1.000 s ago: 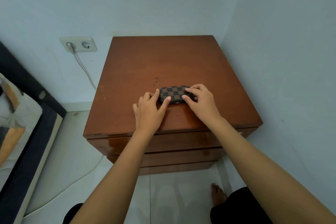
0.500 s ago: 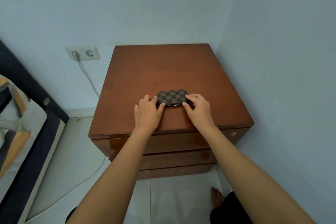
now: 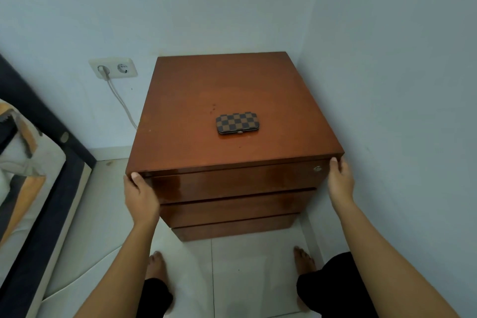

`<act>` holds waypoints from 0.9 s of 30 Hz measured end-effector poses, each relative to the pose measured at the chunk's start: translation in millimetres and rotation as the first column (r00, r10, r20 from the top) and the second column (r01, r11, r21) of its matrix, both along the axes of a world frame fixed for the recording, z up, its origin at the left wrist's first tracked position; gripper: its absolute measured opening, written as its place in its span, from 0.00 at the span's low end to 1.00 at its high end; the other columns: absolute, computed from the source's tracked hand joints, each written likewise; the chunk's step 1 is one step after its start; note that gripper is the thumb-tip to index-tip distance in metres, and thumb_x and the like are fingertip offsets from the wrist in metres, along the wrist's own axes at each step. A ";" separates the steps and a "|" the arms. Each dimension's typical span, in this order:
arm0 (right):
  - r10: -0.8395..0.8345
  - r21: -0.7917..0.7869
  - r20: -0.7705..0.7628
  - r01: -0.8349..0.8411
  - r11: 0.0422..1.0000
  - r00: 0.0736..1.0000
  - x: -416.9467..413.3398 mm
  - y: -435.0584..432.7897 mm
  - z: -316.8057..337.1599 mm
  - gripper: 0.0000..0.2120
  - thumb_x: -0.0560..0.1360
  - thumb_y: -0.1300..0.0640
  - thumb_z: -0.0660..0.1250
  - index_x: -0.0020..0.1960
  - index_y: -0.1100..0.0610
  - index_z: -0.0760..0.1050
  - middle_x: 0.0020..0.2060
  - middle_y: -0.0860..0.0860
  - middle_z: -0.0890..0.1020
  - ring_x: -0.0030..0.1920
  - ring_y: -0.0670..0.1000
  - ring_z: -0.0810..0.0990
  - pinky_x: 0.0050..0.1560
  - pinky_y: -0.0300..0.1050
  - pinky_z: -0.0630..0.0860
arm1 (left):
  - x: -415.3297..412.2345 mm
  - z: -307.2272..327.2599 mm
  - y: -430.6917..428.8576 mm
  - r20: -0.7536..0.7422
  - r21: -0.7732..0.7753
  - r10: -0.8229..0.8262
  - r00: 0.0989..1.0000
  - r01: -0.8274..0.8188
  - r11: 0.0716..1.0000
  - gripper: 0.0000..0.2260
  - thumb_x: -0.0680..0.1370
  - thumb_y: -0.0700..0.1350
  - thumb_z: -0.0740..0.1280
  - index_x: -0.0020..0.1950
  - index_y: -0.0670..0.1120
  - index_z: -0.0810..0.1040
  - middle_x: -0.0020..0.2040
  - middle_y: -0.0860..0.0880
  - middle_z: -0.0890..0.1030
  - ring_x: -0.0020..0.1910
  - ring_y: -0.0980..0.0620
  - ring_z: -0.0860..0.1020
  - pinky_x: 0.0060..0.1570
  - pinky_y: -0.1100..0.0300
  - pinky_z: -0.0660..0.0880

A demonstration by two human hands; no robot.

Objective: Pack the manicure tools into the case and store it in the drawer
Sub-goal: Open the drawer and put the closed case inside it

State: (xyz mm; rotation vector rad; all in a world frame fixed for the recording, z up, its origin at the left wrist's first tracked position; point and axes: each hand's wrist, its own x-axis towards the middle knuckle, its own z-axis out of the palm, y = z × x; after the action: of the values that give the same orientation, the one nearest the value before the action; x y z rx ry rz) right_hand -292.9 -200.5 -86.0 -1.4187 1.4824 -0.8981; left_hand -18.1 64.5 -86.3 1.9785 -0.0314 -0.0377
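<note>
**A:** Where is the manicure case?

**B:** The checkered brown case [image 3: 238, 122] lies closed and flat on the wooden worktop [image 3: 180, 121] of a bedside cabinet, slightly toward the front of centre, its small metal clasp facing the viewer. Nothing touches it.

**A:** And the hands?

**B:** Both are well apart from the case. The left hand [image 3: 140, 195] grips the cabinet's front corner at 8 o'clock from the case, thumb on the top drawer [image 3: 232, 182], the other fingers wrapped round the side out of sight. The right hand [image 3: 340, 179] holds the opposite front corner at 4 o'clock, its fingers closed against the cabinet's side edge, beside a small round lock [image 3: 317, 168].

**A:** What surrounds the cabinet?

**B:** Three shut drawers stack down its front. At 10 o'clock a wall socket [image 3: 112, 68] holds a white cable [image 3: 121, 100]. A bed [image 3: 28, 162] runs along 9 o'clock. Bare feet stand on the white floor tiles [image 3: 232, 271] at 6 o'clock.
</note>
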 end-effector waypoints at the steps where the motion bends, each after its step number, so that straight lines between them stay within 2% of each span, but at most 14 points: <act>1: 0.009 0.012 0.012 -0.009 1.000 1.000 -0.6 1.3 -1.8 0.21 0.81 0.53 0.54 0.71 0.60 0.63 0.71 0.57 0.68 0.71 0.56 0.66 0.72 0.50 0.61 | -3.5 0.5 -1.2 -0.007 -0.016 0.010 1.000 -0.010 1.000 0.22 0.81 0.55 0.47 0.69 0.45 0.67 0.65 0.42 0.74 0.63 0.42 0.71 0.64 0.48 0.67; 5: -0.027 0.016 0.042 0.026 1.000 0.999 -8.2 10.1 1.2 0.20 0.80 0.52 0.56 0.69 0.59 0.67 0.66 0.58 0.73 0.67 0.56 0.71 0.66 0.47 0.65 | -13.2 5.3 7.1 0.014 -0.049 0.088 0.996 -0.087 0.995 0.20 0.82 0.52 0.53 0.66 0.42 0.72 0.61 0.41 0.77 0.60 0.42 0.74 0.61 0.50 0.69; 8: -0.058 0.025 0.055 0.057 0.998 0.997 -18.9 25.7 2.8 0.20 0.79 0.52 0.58 0.68 0.59 0.68 0.65 0.58 0.74 0.65 0.57 0.73 0.64 0.48 0.68 | -23.1 8.6 22.5 0.010 -0.076 0.103 0.995 -0.102 0.992 0.17 0.81 0.49 0.56 0.63 0.41 0.74 0.60 0.41 0.78 0.59 0.43 0.75 0.58 0.55 0.70; 13: -0.095 0.011 0.038 0.095 0.995 0.995 -50.1 61.3 4.9 0.18 0.79 0.52 0.58 0.65 0.60 0.70 0.61 0.60 0.77 0.61 0.59 0.75 0.62 0.50 0.70 | -56.3 13.4 56.8 -0.009 -0.082 0.100 0.995 -0.101 0.992 0.15 0.81 0.47 0.57 0.62 0.41 0.74 0.59 0.40 0.78 0.58 0.42 0.75 0.59 0.51 0.71; 19: -0.135 0.001 0.008 0.135 0.991 0.991 -91.4 113.4 3.6 0.19 0.79 0.51 0.57 0.65 0.60 0.70 0.59 0.59 0.79 0.60 0.59 0.76 0.65 0.56 0.71 | -109.3 13.4 101.2 0.005 -0.130 0.111 0.994 -0.109 0.985 0.16 0.81 0.48 0.56 0.64 0.41 0.72 0.60 0.40 0.76 0.59 0.42 0.74 0.60 0.51 0.71; 23: -0.143 -0.030 0.013 0.143 0.989 0.990 -116.8 145.4 3.3 0.19 0.80 0.51 0.56 0.67 0.58 0.69 0.62 0.58 0.77 0.63 0.59 0.74 0.67 0.54 0.69 | -135.7 5.5 128.6 0.014 -0.158 0.126 0.992 -0.122 0.980 0.19 0.81 0.49 0.56 0.69 0.42 0.69 0.65 0.41 0.74 0.64 0.43 0.71 0.65 0.51 0.68; 27: -0.126 -0.038 0.025 0.127 0.991 0.992 -135.4 163.5 3.1 0.19 0.80 0.52 0.57 0.67 0.59 0.69 0.63 0.58 0.77 0.63 0.58 0.74 0.66 0.52 0.68 | -152.4 -0.1 144.4 0.045 -0.163 0.119 0.992 -0.110 0.981 0.20 0.81 0.50 0.54 0.70 0.43 0.67 0.67 0.42 0.72 0.66 0.44 0.69 0.65 0.53 0.66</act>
State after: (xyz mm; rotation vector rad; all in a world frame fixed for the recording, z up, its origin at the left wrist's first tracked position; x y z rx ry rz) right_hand -428.3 -37.0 -82.9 -1.3499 1.5592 -1.0240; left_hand -170.5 208.9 -86.4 1.8173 0.0432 0.0914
